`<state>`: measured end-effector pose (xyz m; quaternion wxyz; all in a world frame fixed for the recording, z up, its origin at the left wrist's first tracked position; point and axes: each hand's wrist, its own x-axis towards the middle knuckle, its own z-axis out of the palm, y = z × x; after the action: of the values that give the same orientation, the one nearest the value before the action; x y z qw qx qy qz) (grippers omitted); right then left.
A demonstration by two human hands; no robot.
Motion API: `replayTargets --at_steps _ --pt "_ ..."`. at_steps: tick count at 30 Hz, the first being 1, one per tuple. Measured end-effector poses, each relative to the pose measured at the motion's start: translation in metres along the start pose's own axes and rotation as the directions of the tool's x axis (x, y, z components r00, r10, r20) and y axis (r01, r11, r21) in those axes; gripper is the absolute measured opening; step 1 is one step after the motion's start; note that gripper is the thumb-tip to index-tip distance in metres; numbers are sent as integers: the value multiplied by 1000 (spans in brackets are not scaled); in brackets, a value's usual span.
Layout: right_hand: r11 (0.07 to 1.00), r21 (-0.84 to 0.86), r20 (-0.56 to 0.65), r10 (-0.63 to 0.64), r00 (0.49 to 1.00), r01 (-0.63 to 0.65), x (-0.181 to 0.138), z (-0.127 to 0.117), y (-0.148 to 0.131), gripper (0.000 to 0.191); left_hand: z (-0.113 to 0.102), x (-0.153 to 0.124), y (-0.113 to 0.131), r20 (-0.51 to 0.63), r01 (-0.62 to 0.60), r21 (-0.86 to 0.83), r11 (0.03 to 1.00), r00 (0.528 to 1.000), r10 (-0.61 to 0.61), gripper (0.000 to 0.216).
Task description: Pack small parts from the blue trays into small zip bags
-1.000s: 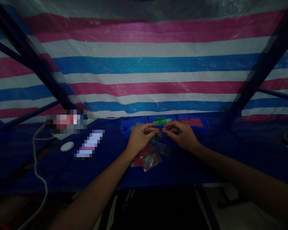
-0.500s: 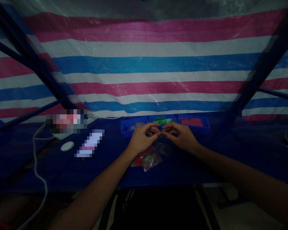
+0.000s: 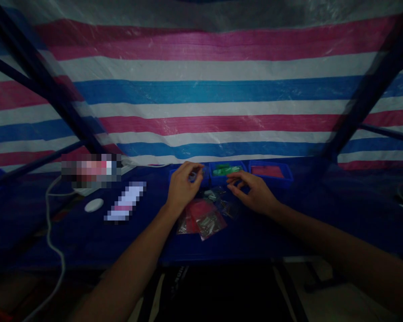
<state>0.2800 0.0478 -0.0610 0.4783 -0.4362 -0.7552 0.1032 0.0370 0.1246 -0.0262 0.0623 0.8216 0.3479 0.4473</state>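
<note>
My left hand (image 3: pixel 184 185) is over the left blue bin (image 3: pixel 172 173), which it partly covers; its thumb and fingers are curved and apart, with nothing visible between them. My right hand (image 3: pixel 251 190) hovers in front of the middle blue bin (image 3: pixel 215 180), its fingers bent and spread from the thumb, holding nothing I can see. Green pieces (image 3: pixel 226 169) lie in the middle bin. Between my hands and nearer to me, clear bags (image 3: pixel 211 223) with small metal-looking parts overlap a red sheet or packet (image 3: pixel 198 209). Another small clear bag (image 3: pixel 228 208) lies near my right hand.
The right blue bin (image 3: pixel 284 181) holds red flat pieces (image 3: pixel 267 171). To the left on the blue table (image 3: pixel 289 237) are a phone (image 3: pixel 127 201), a white oval object (image 3: pixel 94 205), a blurred-out item (image 3: pixel 90 171) and a white cable (image 3: pixel 50 232). Striped sheeting (image 3: pixel 215 91) hangs behind.
My hands were close together at the fingertips. My left hand has moved left to the left bin, uncovering the bags and the red packet. My right hand has stayed nearly in place.
</note>
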Motion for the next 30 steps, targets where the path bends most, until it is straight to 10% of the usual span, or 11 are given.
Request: replayTargets --at_steps 11,23,30 --pt "977 -12 441 -185 878 211 -5 3 3 23 -3 5 -54 111 8 321 947 993 -46 18" --pt "980 -67 423 -143 895 188 -3 5 13 29 1 1 -51 122 8 314 949 991 -49 27" --pt "979 -76 414 -143 899 190 -3 6 17 30 2 2 -25 31 -150 191 970 989 147 19"
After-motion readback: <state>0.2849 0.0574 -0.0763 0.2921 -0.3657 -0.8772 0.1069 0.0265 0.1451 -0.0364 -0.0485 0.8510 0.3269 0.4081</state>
